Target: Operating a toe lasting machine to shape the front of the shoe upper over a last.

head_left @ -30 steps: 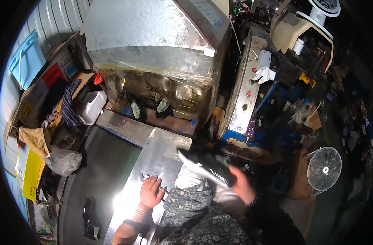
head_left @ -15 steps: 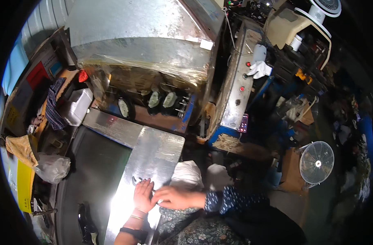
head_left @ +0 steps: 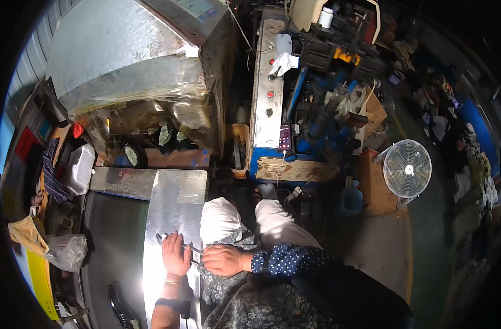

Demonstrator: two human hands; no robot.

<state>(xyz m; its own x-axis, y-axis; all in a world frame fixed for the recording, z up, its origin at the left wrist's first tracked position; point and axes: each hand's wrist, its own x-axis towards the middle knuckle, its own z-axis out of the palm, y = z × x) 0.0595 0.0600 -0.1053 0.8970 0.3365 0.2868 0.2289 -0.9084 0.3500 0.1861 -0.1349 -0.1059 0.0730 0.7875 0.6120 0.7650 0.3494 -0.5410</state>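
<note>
My left hand (head_left: 175,254) lies with its fingers stretched out over a metal hand tool on a shiny metal plate (head_left: 176,192). The tool (head_left: 161,238) has a dark curved end poking out beyond my fingers and what look like two thin handles. Those handles run toward my right hand (head_left: 222,260), whose fingers are wrapped round their near end at the plate's right edge. The tool's middle is hidden under my left hand, so its exact kind cannot be told. On the dark belt to the left lies a glossy black shoe (head_left: 119,304).
A metal-hooded machine (head_left: 124,60) stands ahead, with several dark shoes (head_left: 134,156) in its opening. Right of it is a control panel (head_left: 269,112) with buttons and a white glove (head_left: 284,64). A round fan (head_left: 407,169) stands at right; a plastic bag (head_left: 66,252) hangs at left.
The view has swung right, so the machine and plate sit further left. My right hand has shifted slightly away from my left, showing more of the handles. My left hand stays on the tool.
</note>
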